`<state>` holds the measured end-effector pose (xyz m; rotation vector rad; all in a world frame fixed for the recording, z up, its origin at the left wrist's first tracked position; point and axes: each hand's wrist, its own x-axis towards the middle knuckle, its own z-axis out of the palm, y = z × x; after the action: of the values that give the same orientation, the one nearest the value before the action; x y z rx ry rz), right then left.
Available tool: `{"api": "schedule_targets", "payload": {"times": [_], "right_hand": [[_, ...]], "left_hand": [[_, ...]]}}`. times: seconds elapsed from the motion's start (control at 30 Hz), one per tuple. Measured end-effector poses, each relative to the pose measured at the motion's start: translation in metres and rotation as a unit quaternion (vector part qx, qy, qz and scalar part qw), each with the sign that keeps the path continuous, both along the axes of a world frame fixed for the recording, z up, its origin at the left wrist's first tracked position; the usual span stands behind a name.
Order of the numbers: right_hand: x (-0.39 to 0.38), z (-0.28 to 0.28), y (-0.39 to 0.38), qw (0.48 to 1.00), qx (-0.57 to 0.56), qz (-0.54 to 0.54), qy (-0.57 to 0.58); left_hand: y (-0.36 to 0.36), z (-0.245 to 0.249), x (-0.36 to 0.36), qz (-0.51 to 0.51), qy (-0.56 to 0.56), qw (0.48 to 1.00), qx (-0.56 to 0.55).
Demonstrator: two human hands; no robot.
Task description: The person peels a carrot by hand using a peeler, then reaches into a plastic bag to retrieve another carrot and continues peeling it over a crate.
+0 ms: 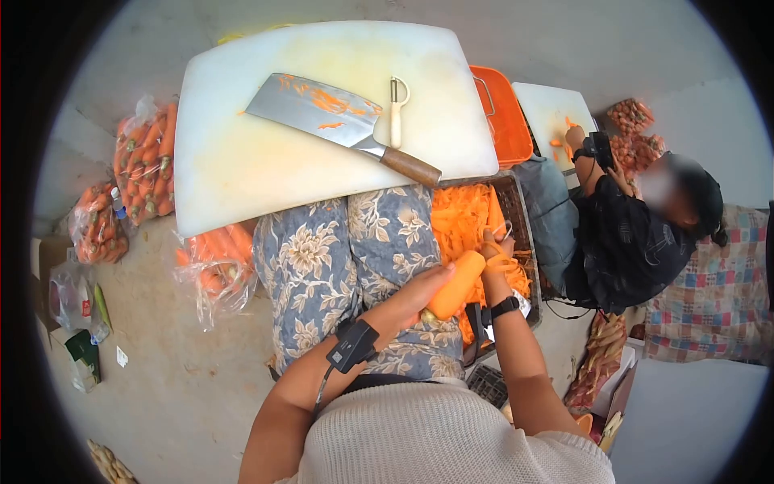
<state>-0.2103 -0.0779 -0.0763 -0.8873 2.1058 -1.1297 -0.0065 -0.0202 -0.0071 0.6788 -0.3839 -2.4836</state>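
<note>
carrot (457, 284): long axis near-left to far-right
your left hand (426, 292) grasps it; your right hand (497, 250), by its far end: grip unclear.

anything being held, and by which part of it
The left hand holds a carrot by its near end; what the right hand holds, if anything, is unclear.

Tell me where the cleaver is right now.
In the head view, the cleaver lies flat at upper centre on the large white cutting board, its blade left of the white-handled peeler and its wooden handle pointing lower right.
</note>
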Motion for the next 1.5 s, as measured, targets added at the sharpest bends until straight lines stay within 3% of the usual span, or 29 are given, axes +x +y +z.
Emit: {"api": "schedule_targets", "payload": {"times": [0.03, 0.07, 0.1, 0.17, 0.33, 0.53, 0.67, 0.8, 0.87, 0.97, 1.27, 1.3, 1.37, 1.4, 1.47, 1.5], "right_hand": [[0.000, -0.004, 0.008, 0.996, 0.024, -0.054, -0.066], [0.000, -0.008, 0.019, 0.984, 0.050, -0.110, -0.131], [-0.011, -0.021, 0.034, 0.984, 0.051, -0.109, -0.132], [-0.022, -0.030, 0.050, 0.953, 0.082, -0.088, -0.279], [-0.001, 0.030, 0.054, 0.947, 0.024, -0.178, -0.265], [0.050, 0.121, 0.049, 0.951, -0.051, -0.073, -0.295], [0.093, 0.129, 0.056, 0.944, -0.133, 0.018, -0.301], [0.103, 0.108, 0.053, 0.960, -0.203, 0.079, -0.175], [0.104, 0.109, 0.051, 0.969, -0.218, 0.104, 0.052], [0.092, 0.090, 0.045, 0.966, -0.182, 0.119, 0.137], [0.073, 0.078, 0.037, 0.992, -0.048, 0.115, 0.025], [0.076, 0.082, 0.035, 0.992, -0.045, 0.115, 0.026], [0.081, 0.092, 0.028, 0.980, -0.104, 0.083, 0.148], [0.078, 0.090, 0.023, 0.980, -0.102, 0.083, 0.149], [0.061, 0.079, 0.010, 0.991, -0.124, 0.030, 0.044], [0.059, 0.073, 0.002, 0.985, -0.129, 0.050, 0.106]], "left_hand": [[-0.001, 0.000, 0.002, 0.005, 0.000, 1.000, 0.001], [-0.002, -0.001, 0.003, 0.021, 0.046, 0.996, 0.077], [-0.002, -0.001, 0.005, 0.034, 0.092, 0.984, 0.151], [-0.004, -0.007, 0.007, 0.040, 0.102, 0.984, 0.142], [-0.002, -0.011, 0.004, 0.034, 0.115, 0.981, 0.150], [0.003, -0.011, -0.005, 0.065, 0.080, 0.988, 0.113], [0.004, 0.002, -0.004, 0.088, 0.046, 0.990, 0.099], [0.004, 0.001, -0.003, 0.061, 0.007, 0.996, 0.061], [0.004, -0.002, -0.002, 0.054, 0.013, 0.997, 0.058], [0.003, -0.007, -0.006, 0.047, 0.019, 0.997, 0.054], [0.000, 0.001, -0.006, 0.063, -0.025, 0.997, 0.046], [-0.001, 0.001, -0.006, 0.059, -0.027, 0.997, 0.045], [0.000, 0.002, -0.004, 0.047, -0.036, 0.997, 0.042], [0.000, 0.003, -0.003, 0.035, -0.046, 0.998, 0.037], [0.000, 0.004, -0.006, 0.032, -0.056, 0.997, 0.047], [-0.001, 0.005, -0.007, 0.030, -0.065, 0.996, 0.056]]}}
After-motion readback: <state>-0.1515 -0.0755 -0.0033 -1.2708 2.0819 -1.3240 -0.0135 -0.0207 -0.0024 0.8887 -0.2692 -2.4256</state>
